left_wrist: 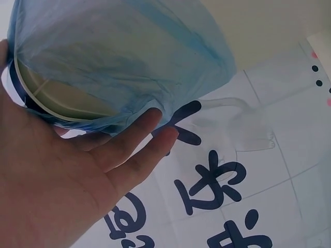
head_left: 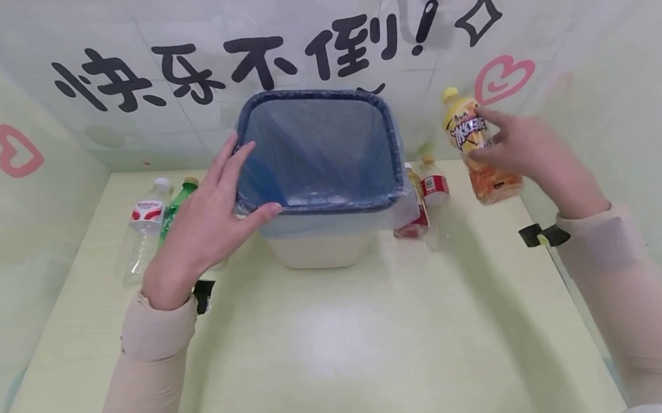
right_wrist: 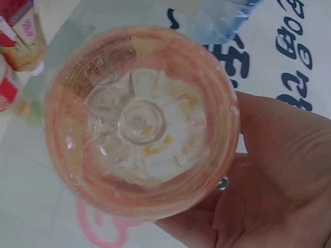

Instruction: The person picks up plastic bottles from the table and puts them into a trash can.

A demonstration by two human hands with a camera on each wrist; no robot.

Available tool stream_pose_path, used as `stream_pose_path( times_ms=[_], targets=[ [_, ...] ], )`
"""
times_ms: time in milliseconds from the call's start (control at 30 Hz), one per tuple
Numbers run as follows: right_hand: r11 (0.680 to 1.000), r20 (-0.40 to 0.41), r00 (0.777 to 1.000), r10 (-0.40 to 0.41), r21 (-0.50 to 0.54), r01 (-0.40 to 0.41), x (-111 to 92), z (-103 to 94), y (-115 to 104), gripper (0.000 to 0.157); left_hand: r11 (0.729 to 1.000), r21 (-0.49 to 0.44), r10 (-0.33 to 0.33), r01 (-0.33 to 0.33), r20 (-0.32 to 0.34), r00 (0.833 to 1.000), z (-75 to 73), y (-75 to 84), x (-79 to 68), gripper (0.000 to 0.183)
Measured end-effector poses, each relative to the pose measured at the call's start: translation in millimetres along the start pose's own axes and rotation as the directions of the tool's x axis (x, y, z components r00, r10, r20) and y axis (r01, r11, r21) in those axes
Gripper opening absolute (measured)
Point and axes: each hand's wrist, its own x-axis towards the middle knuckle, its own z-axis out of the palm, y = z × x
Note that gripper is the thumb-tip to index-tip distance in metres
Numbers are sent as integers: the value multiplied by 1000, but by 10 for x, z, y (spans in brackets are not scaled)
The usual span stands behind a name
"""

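A square waste bin (head_left: pixel 319 251) with a dark blue rim and a translucent bluish liner bag (head_left: pixel 326 148) stands at the back, its mouth tilted toward me. At its left rim rests my left hand (head_left: pixel 206 223), fingers spread and fairly straight, thumb over the front-left corner; two of its fingers lie along the outside of the liner in the left wrist view. Off to the right, my right hand (head_left: pixel 528 152) grips an iced tea bottle (head_left: pixel 468 134) with a yellow cap and orange label, held tilted in the air. Its ribbed clear base (right_wrist: pixel 139 124) fills the right wrist view.
Left of the bin are a clear bottle (head_left: pixel 147 214) with a white-and-red label and a green bottle (head_left: pixel 181 195), partly behind my left hand. Right of it stand a dark red-labelled bottle (head_left: pixel 416 222) and a clear red-labelled bottle (head_left: pixel 434 185). A printed wall sheet rises behind.
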Motion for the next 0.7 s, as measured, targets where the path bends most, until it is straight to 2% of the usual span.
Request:
stream_pose_path(
  times_ms=[200,367,567,700],
  targets=[
    [999,-17,999,-31,-42,30,-71,-251,-174,84,1000,-1,-5,5,14,1000,-9,4,9,84],
    [997,7,1000,-28,-67,29,-99,-329,-249,85,1000,-19,-6,7,15,1000,-6,4,0,89],
    [996,-3,1000,-24,-84,23,-131,-419,-349,86,996,-89,-11,12,19,1000,-9,-4,13,98],
    [990,-31,997,-77,-119,73,-145,-482,-500,84,995,-97,-4,5,16,1000,-8,-17,20,98]
  ],
)
